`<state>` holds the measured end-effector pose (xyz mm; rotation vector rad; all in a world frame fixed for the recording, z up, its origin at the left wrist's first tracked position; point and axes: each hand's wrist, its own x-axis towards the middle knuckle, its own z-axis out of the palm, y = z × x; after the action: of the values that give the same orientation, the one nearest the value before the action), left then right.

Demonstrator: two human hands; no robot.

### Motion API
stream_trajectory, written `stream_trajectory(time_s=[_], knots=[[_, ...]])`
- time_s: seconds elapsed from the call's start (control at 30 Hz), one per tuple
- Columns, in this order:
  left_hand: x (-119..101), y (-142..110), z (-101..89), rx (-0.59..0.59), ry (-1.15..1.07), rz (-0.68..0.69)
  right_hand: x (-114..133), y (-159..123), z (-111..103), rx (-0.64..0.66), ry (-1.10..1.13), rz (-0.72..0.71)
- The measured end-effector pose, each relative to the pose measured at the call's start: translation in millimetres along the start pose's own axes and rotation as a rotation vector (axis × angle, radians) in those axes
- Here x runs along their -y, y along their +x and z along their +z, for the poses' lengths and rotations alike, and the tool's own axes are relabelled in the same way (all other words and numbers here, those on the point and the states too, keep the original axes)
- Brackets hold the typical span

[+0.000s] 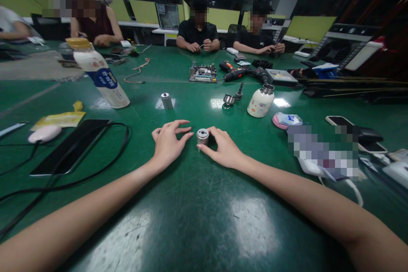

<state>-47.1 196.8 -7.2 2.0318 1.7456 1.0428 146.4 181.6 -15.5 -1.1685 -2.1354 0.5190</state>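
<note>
My right hand has its thumb and fingers curled round a short silvery metal cylinder, which stands upright on the green table. Dark holes mark the cylinder's flat top. Just left of it, my left hand is open, fingers apart and holding nothing, its thumb tip a small gap from the cylinder. Farther back stands a second, slimmer grey cylinder. Behind my right hand are a small metal cup-shaped part and a white flask with its mouth uncovered.
On the left are a leaning-looking drink bottle, a black tablet with a cable across it, and a white mouse. A circuit board and power drills lie farther back. Phones and a pouch occupy the right. Several people sit opposite.
</note>
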Motion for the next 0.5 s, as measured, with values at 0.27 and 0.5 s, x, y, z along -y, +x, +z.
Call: stream_trajectory(time_s=[0.27, 0.5], knots=[[-9, -2, -3.2, -0.143, -0.152, 0.119, 0, 0, 0, -0.002, 0.002, 0.001], [-26, -10, -4.4, -0.150, -0.305, 0.268, 1, 0, 1, -0.006, -0.025, 0.003]])
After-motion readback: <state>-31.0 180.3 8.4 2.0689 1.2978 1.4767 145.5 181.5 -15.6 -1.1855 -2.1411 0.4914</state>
